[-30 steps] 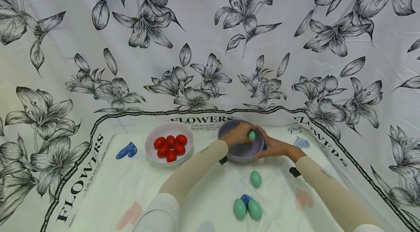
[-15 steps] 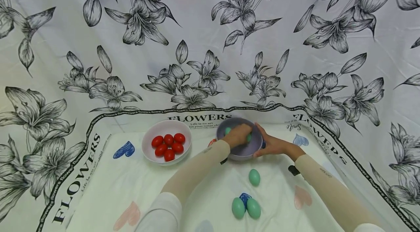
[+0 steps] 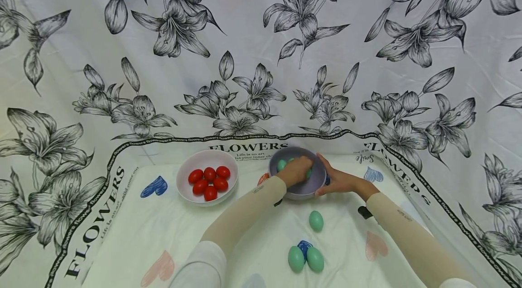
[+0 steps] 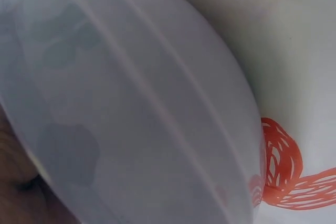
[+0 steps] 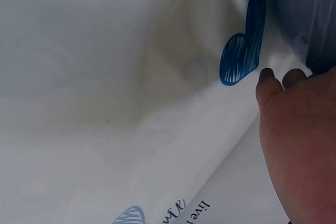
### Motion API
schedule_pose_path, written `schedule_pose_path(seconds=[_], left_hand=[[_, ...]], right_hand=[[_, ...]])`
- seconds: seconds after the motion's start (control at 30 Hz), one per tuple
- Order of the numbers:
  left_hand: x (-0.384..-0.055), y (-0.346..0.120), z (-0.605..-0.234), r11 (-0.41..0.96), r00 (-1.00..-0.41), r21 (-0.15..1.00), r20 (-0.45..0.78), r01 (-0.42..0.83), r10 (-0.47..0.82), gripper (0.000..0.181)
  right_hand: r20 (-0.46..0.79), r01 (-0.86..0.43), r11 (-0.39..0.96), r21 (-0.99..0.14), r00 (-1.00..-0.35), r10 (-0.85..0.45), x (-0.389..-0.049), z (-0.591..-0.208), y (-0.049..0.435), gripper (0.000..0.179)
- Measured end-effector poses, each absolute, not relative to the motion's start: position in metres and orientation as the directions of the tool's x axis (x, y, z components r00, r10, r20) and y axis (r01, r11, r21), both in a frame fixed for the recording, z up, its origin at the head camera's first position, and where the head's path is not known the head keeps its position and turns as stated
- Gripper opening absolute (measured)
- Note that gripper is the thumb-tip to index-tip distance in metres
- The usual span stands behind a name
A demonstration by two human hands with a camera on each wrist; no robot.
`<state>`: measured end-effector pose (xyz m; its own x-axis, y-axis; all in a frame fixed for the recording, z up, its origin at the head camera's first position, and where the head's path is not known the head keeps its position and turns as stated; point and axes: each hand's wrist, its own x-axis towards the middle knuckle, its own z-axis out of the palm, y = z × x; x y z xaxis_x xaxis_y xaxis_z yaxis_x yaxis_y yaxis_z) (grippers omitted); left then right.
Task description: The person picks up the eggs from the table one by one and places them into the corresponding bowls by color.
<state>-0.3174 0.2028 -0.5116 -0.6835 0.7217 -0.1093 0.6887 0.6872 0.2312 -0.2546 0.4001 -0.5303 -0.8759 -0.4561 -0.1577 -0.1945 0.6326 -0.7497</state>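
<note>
My left hand reaches down into a purple-grey bowl, fingers curled, with a green egg at the fingertips. Beside that hand, more green eggs lie inside the bowl, partly covered. My right hand grips the bowl's right side, thumb toward the front and fingers farther back. The right wrist view shows that hand with fingertips right at the bowl's wall. In the left wrist view the bowl's outer wall fills most of the picture, with part of the left hand beyond its rim.
A white bowl of several red eggs stands to the left. In front of the purple-grey bowl, one green egg lies alone on the heart-printed cloth, with two more nearer. A flowered curtain hangs behind.
My left hand has carried the green egg from near the right rim down and slightly left into the bowl. More green eggs show at its left side. The right hand keeps its place.
</note>
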Motion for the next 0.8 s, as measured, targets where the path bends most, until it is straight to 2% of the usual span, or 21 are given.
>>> schedule_pose_path(seconds=[0.2, 0.4, 0.53, 0.6, 0.8], left_hand=[[-0.315, 0.197, -0.512, 0.68, -0.679, 0.203, -0.086, 0.705, 0.729, 0.03], [-0.312, 0.186, -0.506, 0.664, -0.68, 0.253, -0.033, 0.703, 0.732, 0.041], [-0.31, 0.17, -0.495, 0.58, -0.647, 0.351, 0.105, 0.735, 0.755, 0.051], [-0.308, 0.158, -0.488, 0.508, -0.628, 0.439, 0.185, 0.741, 0.756, 0.057], [-0.285, 0.12, -0.465, 0.337, -0.647, 0.623, 0.376, 0.706, 0.663, 0.061]], right_hand=[[-0.161, -0.193, 0.634, -0.748, -0.875, -0.456, -0.255, -0.532, 0.396, 0.131], [-0.169, -0.191, 0.637, -0.747, -0.872, -0.46, -0.255, -0.537, 0.395, 0.131], [-0.172, -0.199, 0.641, -0.741, -0.867, -0.468, -0.255, -0.538, 0.395, 0.13], [-0.185, -0.19, 0.647, -0.739, -0.865, -0.466, -0.254, -0.536, 0.396, 0.128], [-0.181, -0.19, 0.651, -0.735, -0.87, -0.458, -0.25, -0.529, 0.398, 0.127]])
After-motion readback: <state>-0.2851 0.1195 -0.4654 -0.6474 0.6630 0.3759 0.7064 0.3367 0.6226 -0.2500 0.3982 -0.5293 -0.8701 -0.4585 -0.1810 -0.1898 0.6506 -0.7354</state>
